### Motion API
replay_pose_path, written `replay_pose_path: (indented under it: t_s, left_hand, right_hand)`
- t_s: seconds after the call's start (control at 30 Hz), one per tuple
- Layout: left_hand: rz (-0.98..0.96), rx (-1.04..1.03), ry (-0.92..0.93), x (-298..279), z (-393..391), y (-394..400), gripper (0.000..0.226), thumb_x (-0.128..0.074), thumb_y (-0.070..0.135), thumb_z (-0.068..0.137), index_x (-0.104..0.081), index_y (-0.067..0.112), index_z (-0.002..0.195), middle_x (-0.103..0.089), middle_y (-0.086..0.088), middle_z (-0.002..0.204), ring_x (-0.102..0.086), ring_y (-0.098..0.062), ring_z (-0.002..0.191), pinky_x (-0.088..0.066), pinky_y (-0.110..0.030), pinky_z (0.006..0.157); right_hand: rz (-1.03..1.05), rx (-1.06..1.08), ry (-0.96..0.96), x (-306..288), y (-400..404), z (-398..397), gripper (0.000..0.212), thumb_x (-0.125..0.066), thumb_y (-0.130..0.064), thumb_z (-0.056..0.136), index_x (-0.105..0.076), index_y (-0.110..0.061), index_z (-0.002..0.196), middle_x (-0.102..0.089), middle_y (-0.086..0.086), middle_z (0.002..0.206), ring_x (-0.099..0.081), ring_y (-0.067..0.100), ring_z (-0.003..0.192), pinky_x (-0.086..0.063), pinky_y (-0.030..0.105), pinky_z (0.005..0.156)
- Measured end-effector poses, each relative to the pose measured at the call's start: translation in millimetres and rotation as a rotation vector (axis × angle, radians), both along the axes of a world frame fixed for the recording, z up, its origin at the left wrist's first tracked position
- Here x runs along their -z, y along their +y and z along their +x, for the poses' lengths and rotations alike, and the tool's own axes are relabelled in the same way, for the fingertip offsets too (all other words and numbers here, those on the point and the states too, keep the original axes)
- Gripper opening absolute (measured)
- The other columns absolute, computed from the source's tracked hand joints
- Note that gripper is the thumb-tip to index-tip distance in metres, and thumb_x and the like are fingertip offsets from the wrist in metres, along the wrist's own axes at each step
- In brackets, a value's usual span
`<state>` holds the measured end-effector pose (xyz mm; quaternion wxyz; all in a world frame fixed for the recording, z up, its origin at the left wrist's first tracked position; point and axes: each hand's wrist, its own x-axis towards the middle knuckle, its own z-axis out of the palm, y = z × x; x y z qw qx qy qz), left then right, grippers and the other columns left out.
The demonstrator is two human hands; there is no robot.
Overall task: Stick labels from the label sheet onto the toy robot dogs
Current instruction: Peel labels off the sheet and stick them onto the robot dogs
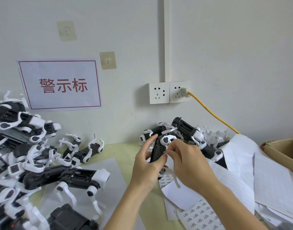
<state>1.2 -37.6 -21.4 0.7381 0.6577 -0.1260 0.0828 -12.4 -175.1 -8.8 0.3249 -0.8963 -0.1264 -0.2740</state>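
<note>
Far to the left of the grip, a heap of toy dogs (21,138) covers that end of the worktop (126,146), black bodies and white legs tangled together, most lying belly-up.

The left hand (147,165) holds one toy dog (158,151) off the worktop. Its thumb and curled fingers wrap the black body from the left side, while the forefinger sticks out straight towards the upper end. The body stands nearly on end, long axis running up and away from the person, with a white leg joint at the top, just above the grip.

Touching that body from the right, the right hand (187,161) pinches a small label (165,152) between thumb and forefinger. The label sits right at the dog's black flank, so the grip and the target are practically together. The label looks partly on, though how much of it has stuck is too small to tell. The coming move most likely is a short press leftward against the flank, with the left hand bracing from the other side; the right hand is the one placed to do it.

Below and right of the grip lies the label sheet (202,214), printed labels in rows, with spent backing paper (258,171) piled further right over more dogs. A cardboard box (285,146) sits at the far right edge.
</note>
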Motion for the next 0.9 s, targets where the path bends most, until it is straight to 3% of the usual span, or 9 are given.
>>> replay_pose_path:
  t_s: [0.37, 0.6, 0.9]
  left_hand:
    - [0.012, 0.022, -0.003, 2.5, 3.0, 0.2, 0.056, -0.069, 0.002, 0.089, -0.062, 0.045, 0.124, -0.073, -0.013, 0.102, -0.068, -0.025, 0.061, -0.049, -0.019, 0.052]
    - [-0.005, 0.024, 0.011, 3.4, 4.0, 0.0, 0.052, -0.071, 0.007, 0.089, -0.063, 0.048, 0.122, -0.072, -0.013, 0.1, -0.066, -0.023, 0.057, -0.041, -0.016, 0.042]
    - [0.013, 0.013, 0.008, 3.7, 3.8, 0.1, 0.049, -0.072, 0.012, 0.09, -0.065, 0.053, 0.116, -0.073, -0.011, 0.099, -0.068, -0.024, 0.058, -0.044, -0.02, 0.045]
  right_hand:
    - [-0.088, 0.075, -0.013, -2.5, 1.6, -2.5, 0.015, -0.052, -0.027, 0.101, -0.049, -0.03, 0.087, -0.046, -0.01, 0.058, -0.043, 0.012, 0.058, -0.033, 0.031, 0.055]
    - [-0.127, 0.113, -0.023, -3.1, 1.6, -3.0, 0.01, -0.05, -0.03, 0.102, -0.056, -0.027, 0.094, -0.058, -0.009, 0.071, -0.054, 0.018, 0.071, -0.041, 0.033, 0.06]
    - [-0.157, 0.143, -0.053, -2.6, 1.7, -1.9, 0.01, -0.051, -0.033, 0.101, -0.058, -0.028, 0.096, -0.052, -0.01, 0.067, -0.05, 0.016, 0.068, -0.041, 0.032, 0.06]
